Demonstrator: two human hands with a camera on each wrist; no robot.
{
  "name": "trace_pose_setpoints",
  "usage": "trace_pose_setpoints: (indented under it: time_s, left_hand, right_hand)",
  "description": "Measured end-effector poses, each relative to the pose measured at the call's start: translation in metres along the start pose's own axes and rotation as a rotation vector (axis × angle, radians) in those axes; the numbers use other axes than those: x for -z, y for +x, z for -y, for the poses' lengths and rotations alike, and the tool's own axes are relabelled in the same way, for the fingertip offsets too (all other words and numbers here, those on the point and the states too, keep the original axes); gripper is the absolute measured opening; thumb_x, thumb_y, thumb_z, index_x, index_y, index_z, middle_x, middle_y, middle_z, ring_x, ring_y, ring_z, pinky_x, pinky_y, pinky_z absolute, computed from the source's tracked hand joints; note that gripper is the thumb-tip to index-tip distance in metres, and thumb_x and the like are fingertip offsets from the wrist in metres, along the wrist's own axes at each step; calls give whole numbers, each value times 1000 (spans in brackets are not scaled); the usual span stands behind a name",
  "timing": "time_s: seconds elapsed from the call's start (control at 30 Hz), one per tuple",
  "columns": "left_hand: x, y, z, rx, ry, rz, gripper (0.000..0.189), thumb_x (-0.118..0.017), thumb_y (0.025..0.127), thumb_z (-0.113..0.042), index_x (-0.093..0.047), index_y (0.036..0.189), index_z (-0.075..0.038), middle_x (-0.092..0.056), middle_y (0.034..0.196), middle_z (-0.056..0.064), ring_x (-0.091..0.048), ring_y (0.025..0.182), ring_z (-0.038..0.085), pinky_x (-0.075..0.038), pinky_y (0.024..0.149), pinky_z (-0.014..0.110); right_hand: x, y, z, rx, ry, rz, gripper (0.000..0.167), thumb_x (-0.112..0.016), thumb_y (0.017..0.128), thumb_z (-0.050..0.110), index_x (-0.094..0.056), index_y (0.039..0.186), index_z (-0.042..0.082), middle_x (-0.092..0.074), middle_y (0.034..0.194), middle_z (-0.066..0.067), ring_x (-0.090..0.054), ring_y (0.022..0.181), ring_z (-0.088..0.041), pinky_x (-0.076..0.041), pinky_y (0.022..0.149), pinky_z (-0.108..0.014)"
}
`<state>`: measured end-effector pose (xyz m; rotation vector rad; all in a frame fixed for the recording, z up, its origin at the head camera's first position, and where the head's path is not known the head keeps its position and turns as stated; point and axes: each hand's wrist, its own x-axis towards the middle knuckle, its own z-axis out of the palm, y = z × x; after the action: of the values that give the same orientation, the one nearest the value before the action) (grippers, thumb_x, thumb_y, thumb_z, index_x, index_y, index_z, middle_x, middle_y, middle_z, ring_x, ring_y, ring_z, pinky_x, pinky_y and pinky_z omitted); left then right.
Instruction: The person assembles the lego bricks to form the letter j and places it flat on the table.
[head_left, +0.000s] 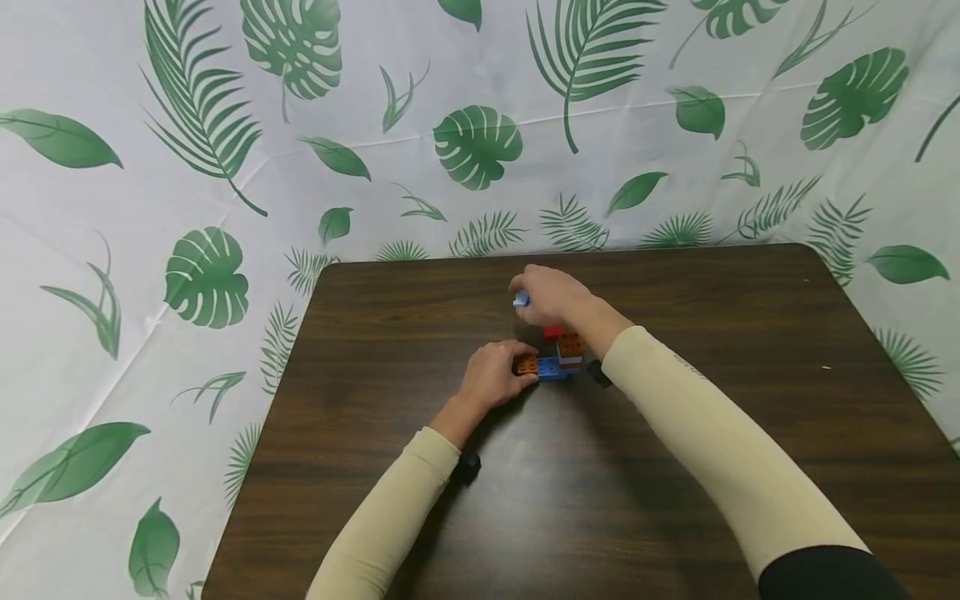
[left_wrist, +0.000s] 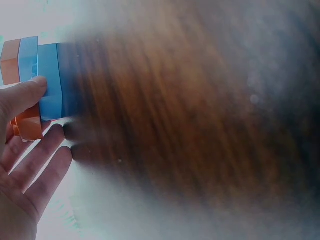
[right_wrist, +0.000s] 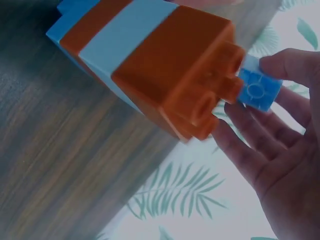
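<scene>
My left hand [head_left: 491, 372] grips the left end of a toy-brick build lying on the table, its thumb and fingers around an orange brick [head_left: 527, 364]. Blue bricks [head_left: 551, 368] continue to the right of it. At the right end rises a stack [head_left: 570, 345], with orange, white and blue layers showing in the right wrist view. A red brick [head_left: 552, 332] shows just behind. Above and behind the build, my right hand [head_left: 551, 296] pinches a small blue brick [right_wrist: 259, 90] between thumb and fingers, its hollow underside visible in the right wrist view.
The build stands on a dark wood-grain table [head_left: 405, 308] with rounded corners. Behind the table hangs a white cloth [head_left: 405, 183] printed with green leaves. Dark wrist-camera pieces [head_left: 468, 468] sit at both wrists, and the right forearm reaches across from the right.
</scene>
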<state>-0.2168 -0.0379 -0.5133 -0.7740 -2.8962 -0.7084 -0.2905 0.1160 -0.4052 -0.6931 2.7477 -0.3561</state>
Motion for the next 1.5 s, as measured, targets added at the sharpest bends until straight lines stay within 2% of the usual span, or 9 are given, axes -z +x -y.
trace_pose_setpoints:
  time_s: [0.13, 0.37, 0.7, 0.9, 1.17, 1.33, 1.5]
  left_hand:
    - [0, 0, 0, -3, 7, -5, 38, -81, 80, -38, -73, 115, -24, -68, 117, -5, -66, 99, 18, -52, 82, 38]
    - [1, 0, -1, 0, 4, 3, 38, -81, 80, -38, -73, 115, -24, -68, 117, -5, -66, 100, 18, -51, 82, 37]
    - [0, 0, -1, 11, 11, 18, 38, -80, 81, -38, -73, 115, -25, -69, 115, -7, -65, 99, 15, -51, 81, 35]
    - [-1, 0, -1, 6, 6, 10, 37, -81, 81, -37, -73, 115, -24, -69, 115, -6, -65, 99, 15, -51, 82, 36]
    - [0, 1, -1, 10, 10, 16, 37, -80, 82, -37, -73, 115, -24, -69, 114, -6, -65, 98, 15, -51, 82, 36]
    - [0, 1, -1, 14, 14, 16, 37, -81, 82, -37, -72, 115, -25, -69, 115, -6, -65, 98, 16, -51, 82, 36]
    - [0, 1, -2, 22, 20, 22, 38, -80, 81, -38, -72, 116, -25, -69, 115, -6, -65, 98, 15, -51, 81, 36]
  right_hand:
    - [8, -9, 1, 12, 50, -42, 46, -63, 89, 21, -59, 133, 11, -49, 125, -13, -54, 93, -28, -47, 81, -42]
    - [18, -30, -4, 38, 49, -101, 41, -67, 86, 26, -66, 124, 11, -59, 116, -8, -57, 93, -25, -50, 81, -42]
    - [20, -67, -25, 12, 117, -171, 32, -70, 85, 24, -68, 115, 13, -67, 101, -1, -57, 84, -19, -49, 76, -38]
    - [16, -86, -34, 5, 178, -193, 31, -73, 85, 21, -68, 114, 11, -68, 103, -2, -62, 94, -21, -50, 84, -43]
    - [6, -102, -40, 43, 247, -212, 37, -74, 87, 16, -65, 122, 10, -66, 112, -3, -62, 98, -20, -51, 85, -43]
    - [0, -107, -42, 91, 240, -209, 45, -72, 89, 13, -60, 132, 7, -64, 121, -8, -62, 100, -22, -52, 85, -43]
    - [-5, -109, -42, 92, 214, -207, 43, -72, 89, 14, -62, 130, 7, -64, 120, -8, -60, 96, -21, -52, 85, -43]
